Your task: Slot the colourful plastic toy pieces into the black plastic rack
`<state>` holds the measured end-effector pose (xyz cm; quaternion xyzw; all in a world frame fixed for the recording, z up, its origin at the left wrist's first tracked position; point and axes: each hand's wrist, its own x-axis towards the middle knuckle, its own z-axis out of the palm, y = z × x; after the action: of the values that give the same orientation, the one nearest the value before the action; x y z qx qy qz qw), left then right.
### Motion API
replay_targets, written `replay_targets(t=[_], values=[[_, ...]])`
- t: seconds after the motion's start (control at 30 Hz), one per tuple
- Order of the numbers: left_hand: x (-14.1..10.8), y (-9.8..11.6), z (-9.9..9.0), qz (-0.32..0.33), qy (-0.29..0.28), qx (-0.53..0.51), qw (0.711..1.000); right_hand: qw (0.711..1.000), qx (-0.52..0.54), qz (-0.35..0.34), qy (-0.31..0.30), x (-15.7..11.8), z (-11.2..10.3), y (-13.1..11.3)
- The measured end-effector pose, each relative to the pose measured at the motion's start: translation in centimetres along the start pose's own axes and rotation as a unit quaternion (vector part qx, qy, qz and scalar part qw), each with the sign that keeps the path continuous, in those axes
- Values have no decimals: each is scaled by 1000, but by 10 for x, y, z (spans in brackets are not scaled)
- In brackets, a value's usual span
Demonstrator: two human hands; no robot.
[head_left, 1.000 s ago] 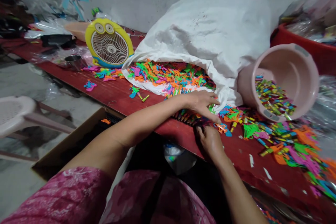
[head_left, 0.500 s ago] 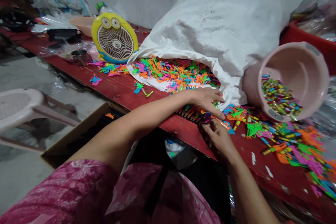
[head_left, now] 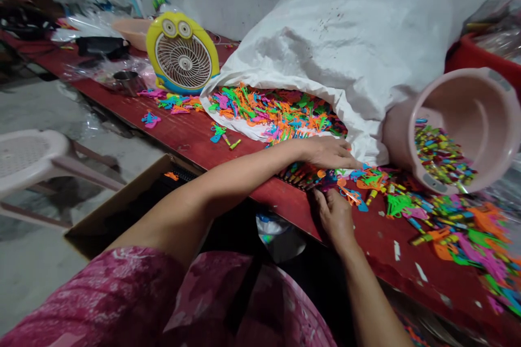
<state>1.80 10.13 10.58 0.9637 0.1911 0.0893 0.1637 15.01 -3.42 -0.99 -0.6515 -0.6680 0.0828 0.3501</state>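
A dark ridged strip with small pieces in a row [head_left: 295, 176] lies along the front edge of the red table [head_left: 260, 192]. My left hand [head_left: 331, 153] reaches over it, palm down, fingers stretched to the right above loose colourful plastic pieces [head_left: 368, 178]. Close to the strip's right end is my right hand [head_left: 338, 217], its fingers curled in; what they hold, if anything, is hidden. Just behind my left hand, a large white sack [head_left: 337, 27] spills many bright plastic pieces [head_left: 268, 108] from its mouth.
A pink bucket [head_left: 488, 119] on its side holds short striped tubes [head_left: 442, 157]. More tubes and plastic pieces [head_left: 459, 233] spread across the right. A yellow fan [head_left: 183, 57] and a metal cup [head_left: 127, 82] stand left. Below are an open carton [head_left: 118, 206] and a plastic stool [head_left: 36, 154].
My left hand has moved slightly right and its fingers have flattened. My right hand has drawn a little away from it, fingers curling more. The view has shifted slightly.
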Motion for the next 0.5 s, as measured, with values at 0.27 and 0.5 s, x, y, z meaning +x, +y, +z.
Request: replay_targets(t=[0.27, 0.5], values=[[-2, -1, 2, -21, 14, -30, 999, 996, -84, -2, -43, 9, -2, 2], [-11, 9, -4, -10, -10, 25, 1000, 986, -141, -31, -88, 12, -1, -7]])
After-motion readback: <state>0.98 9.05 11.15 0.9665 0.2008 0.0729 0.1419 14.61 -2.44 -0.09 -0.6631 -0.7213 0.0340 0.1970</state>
